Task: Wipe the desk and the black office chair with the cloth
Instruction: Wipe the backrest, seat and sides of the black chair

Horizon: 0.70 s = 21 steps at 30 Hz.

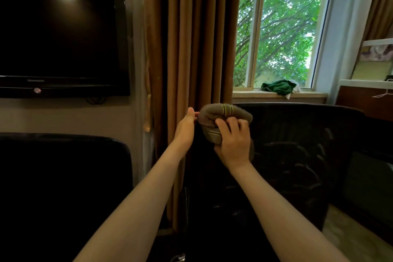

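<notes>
A bunched grey-brown cloth (214, 114) with yellow-green stripes is held up in front of the black office chair (297, 155), near the top left corner of its backrest. My right hand (234, 142) grips the cloth from below, fingers curled over its front. My left hand (186, 126) pinches the cloth's left end between thumb and fingers. The chair's backrest is dark and creased, and fills the centre right of the view. No desk surface shows.
A second dark chair back (63, 176) stands at the lower left under a wall-mounted television (61, 34). Brown curtains (191, 38) hang behind the cloth. A green garment (278, 87) lies on the window sill. Shelves (374, 83) stand at the right edge.
</notes>
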{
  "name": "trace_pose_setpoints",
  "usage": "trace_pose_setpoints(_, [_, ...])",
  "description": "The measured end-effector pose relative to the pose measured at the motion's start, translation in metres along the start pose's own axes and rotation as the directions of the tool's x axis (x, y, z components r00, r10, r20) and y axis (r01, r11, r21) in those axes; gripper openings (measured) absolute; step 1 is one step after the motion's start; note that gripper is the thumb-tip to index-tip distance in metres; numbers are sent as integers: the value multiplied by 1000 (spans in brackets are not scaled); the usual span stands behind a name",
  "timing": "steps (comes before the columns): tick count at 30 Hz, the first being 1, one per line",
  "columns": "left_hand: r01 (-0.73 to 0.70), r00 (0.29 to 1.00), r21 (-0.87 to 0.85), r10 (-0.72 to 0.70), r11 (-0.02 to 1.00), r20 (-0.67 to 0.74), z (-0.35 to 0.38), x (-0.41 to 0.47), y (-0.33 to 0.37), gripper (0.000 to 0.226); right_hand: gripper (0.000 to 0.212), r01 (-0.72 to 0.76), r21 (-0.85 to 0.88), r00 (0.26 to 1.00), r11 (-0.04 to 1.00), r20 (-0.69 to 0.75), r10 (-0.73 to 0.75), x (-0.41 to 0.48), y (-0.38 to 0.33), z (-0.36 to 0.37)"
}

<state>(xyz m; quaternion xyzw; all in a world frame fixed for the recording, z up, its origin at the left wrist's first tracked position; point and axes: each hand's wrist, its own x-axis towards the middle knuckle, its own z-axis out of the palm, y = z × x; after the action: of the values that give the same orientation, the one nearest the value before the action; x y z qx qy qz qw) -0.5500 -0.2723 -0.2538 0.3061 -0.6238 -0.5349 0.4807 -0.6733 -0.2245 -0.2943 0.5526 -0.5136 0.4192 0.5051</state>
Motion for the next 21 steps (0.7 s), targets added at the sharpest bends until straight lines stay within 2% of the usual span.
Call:
trace_pose_setpoints(1, [-5,1000,6,5,1000,-3,-1,0,0,48,34,17,0,999,1000,37,-17,-7,-2,3])
trace_pose_setpoints(3, [2,1000,-5,-2,1000,0,-4,1,-1,48,49,27,32,978,999,205,-33,-24,-10,5])
trace_pose_setpoints(6, [-7,1000,32,7,999,20,-8,1,5,50,61,2,6,861,1000,509,-5,-39,-19,1])
trace_pose_setpoints(11, [43,999,80,-44,996,9,1,-17,10,55,51,-77,55,677,995,736,11,-10,-9,-24])
trace_pose_setpoints(12, [31,1000,90,-31,995,-4,3,-23,9,54,50,-90,83,676,992,737,-1,-8,-7,-32])
trace_pose_setpoints(13, [12,999,116,-9,993,-33,6,-30,9,51,49,-96,103,719,990,695,-3,-6,-2,-41])
trace_pose_setpoints(17, [-151,950,137,182,979,-255,7,-49,15,31,41,-233,179,920,956,358,157,10,2,-65])
trace_pose_setpoints(19, [-287,898,151,320,946,-303,5,-54,21,29,43,-293,212,950,932,175,259,35,-2,-68])
trace_pose_setpoints(21, [-455,812,292,526,841,-253,2,-56,25,44,44,-289,238,957,927,85,276,59,-9,-66])
